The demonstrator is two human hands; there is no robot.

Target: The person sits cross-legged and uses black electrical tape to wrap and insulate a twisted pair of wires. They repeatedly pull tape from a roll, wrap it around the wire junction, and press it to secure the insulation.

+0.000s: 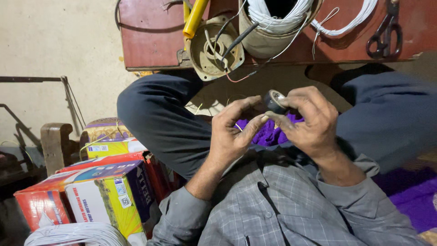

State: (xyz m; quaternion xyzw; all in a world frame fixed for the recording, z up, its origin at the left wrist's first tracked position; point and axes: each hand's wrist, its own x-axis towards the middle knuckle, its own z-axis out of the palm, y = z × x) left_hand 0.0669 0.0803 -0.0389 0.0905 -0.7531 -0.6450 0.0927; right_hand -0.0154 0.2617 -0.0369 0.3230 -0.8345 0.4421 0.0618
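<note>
Here, a seated person's right hand [314, 120] pinches a small dark roll of insulating tape [274, 101] above the lap, while the left hand [234, 132], fingers half curled, picks at its loose end; apparently peeling tape, needing a fingertip-fine grip. Beyond, on the red worktop [150, 41], lies a round metal motor cover [214, 49].

Both forearms rise from grey checked sleeves and meet in front of the chest. The left hand [232, 134] is half open, palm inward, fingers spread and gently curled. The right hand [307, 120] is curled, its fingertips apparently pinched together beside the left thumb.
</note>
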